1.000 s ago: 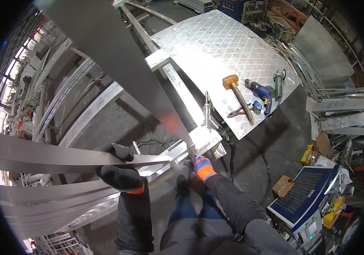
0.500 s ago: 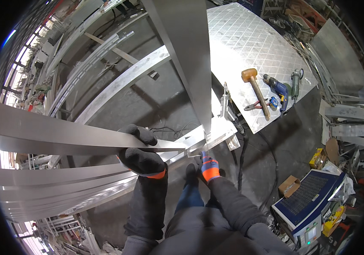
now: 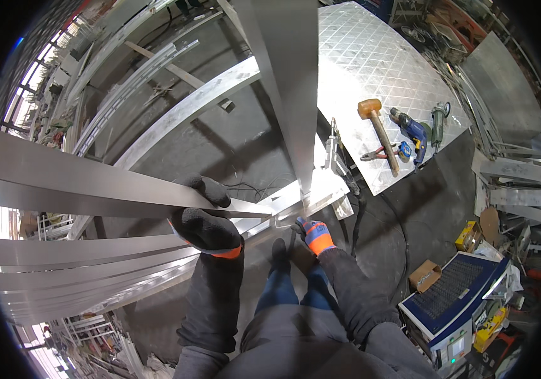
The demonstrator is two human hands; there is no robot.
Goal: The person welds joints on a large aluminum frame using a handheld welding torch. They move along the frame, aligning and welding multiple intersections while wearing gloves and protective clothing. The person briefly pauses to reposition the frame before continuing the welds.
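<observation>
From the left, keep the long grey metal bar (image 3: pixel 94 191) steady above the parallel grey bars (image 3: pixel 81 256). Gripped from above and below by the black-gloved left hand (image 3: pixel 208 228), a short way back from the tip. Probably best to squeeze firmly without twisting, so as to keep that tip from rocking beside the bright frame member (image 3: pixel 327 189); impossible to tell whether touching it. Next, the broad grey beam (image 3: pixel 288 82), narrowing down from the upper edge toward the right hand (image 3: pixel 316 235). Curled in close to the beam's lower end there; cannot tell whether pinching something or merely touching. Wise, likely, to keep fingertips out of the gap between bar tip and beam. Mind the dark cable (image 3: pixel 359 215) underfoot. Leave mallet (image 3: pixel 379 129) and drill (image 3: pixel 412 132) on the patterned worktop (image 3: pixel 384 63), well apart from both hands.

Compared with a second ago, again rightward: bar higher in view, left hand higher and farther right, beam nearly vertical in view instead of slanting, tools shifted right but in the same arrangement, probably from a turned view.
</observation>
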